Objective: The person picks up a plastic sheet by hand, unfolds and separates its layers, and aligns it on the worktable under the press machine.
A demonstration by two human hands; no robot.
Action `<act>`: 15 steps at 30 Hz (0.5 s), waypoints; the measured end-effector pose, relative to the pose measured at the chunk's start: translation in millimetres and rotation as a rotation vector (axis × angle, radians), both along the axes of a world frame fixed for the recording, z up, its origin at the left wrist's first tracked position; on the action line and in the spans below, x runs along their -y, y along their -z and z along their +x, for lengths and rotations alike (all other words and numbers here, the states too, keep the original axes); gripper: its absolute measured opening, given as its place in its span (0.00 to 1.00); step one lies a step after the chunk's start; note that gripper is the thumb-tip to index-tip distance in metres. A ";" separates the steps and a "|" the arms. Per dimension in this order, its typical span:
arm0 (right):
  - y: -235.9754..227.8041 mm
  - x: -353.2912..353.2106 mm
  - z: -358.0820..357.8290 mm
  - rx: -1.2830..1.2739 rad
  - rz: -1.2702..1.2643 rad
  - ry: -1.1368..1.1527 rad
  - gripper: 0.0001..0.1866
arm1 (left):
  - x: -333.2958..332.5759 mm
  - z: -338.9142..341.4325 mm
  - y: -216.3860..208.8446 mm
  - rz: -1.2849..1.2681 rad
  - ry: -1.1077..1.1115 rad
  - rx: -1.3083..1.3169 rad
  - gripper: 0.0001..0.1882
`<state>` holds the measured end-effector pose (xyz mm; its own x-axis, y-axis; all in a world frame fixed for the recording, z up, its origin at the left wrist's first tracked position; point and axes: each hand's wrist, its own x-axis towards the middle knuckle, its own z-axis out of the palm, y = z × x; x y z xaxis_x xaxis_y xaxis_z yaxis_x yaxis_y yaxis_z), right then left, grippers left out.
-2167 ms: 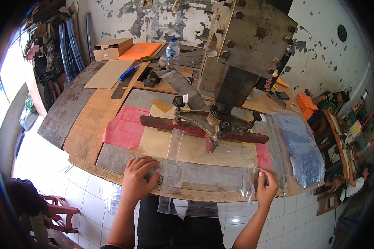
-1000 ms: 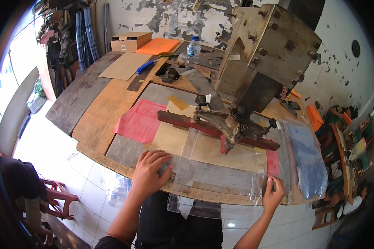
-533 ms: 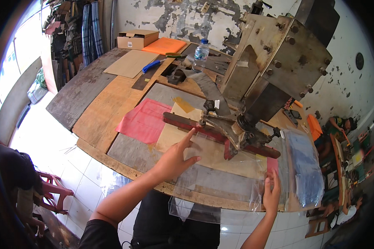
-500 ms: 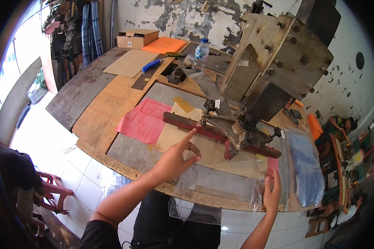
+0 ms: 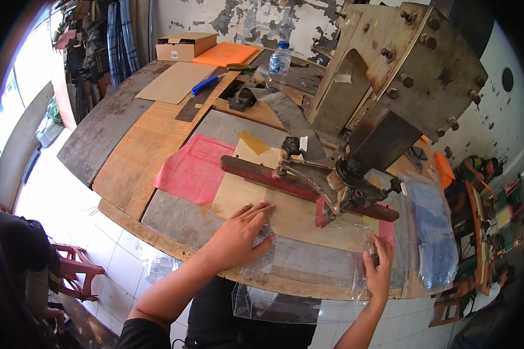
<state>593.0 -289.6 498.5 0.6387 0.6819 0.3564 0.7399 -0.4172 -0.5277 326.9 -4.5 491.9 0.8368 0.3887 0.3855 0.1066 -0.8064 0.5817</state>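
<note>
A clear plastic sheet (image 5: 320, 264) lies over the table's front part, and a folded clear plastic piece (image 5: 273, 305) hangs past the front edge. My left hand (image 5: 236, 237) rests with fingers stretched out near its left end, fingertips on a tan board (image 5: 233, 195). At the right end, my right hand (image 5: 379, 267) has its fingers bent around the edge of the plastic, thumb toward the fingertips. Just beyond both hands is the long red-sided bar (image 5: 273, 177) of a press machine (image 5: 384, 104). A red sheet (image 5: 193, 168) lies left of the board.
A stack of bluish clear plastic (image 5: 431, 238) lies at the right. Farther back stand a water bottle (image 5: 279, 61), a blue-handled cutter (image 5: 206, 84), an orange sheet (image 5: 224, 54) and a cardboard box (image 5: 183, 49). A red stool (image 5: 78, 270) stands at left; people work at far right.
My left hand has come down from beside the bar, toward me, and its fingers have flattened onto the board. The right hand stays at the plastic's right end. The view has shifted slightly.
</note>
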 end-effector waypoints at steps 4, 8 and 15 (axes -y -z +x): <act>0.9 0.6 1.3 -0.038 0.020 -0.035 0.25 | 0.1 1.2 2.5 0.019 -0.006 -0.014 0.31; 1.0 -0.6 1.1 -0.059 0.037 -0.073 0.23 | 0.4 0.6 2.2 0.015 -0.008 -0.017 0.31; 3.2 0.9 1.2 -0.077 0.049 -0.088 0.24 | 0.2 -0.8 5.2 0.028 -0.011 -0.006 0.29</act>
<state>594.3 -290.5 495.4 0.6041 0.7192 0.3432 0.7289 -0.3247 -0.6027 326.1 -4.7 486.7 0.8350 0.3869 0.3912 0.1191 -0.8212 0.5581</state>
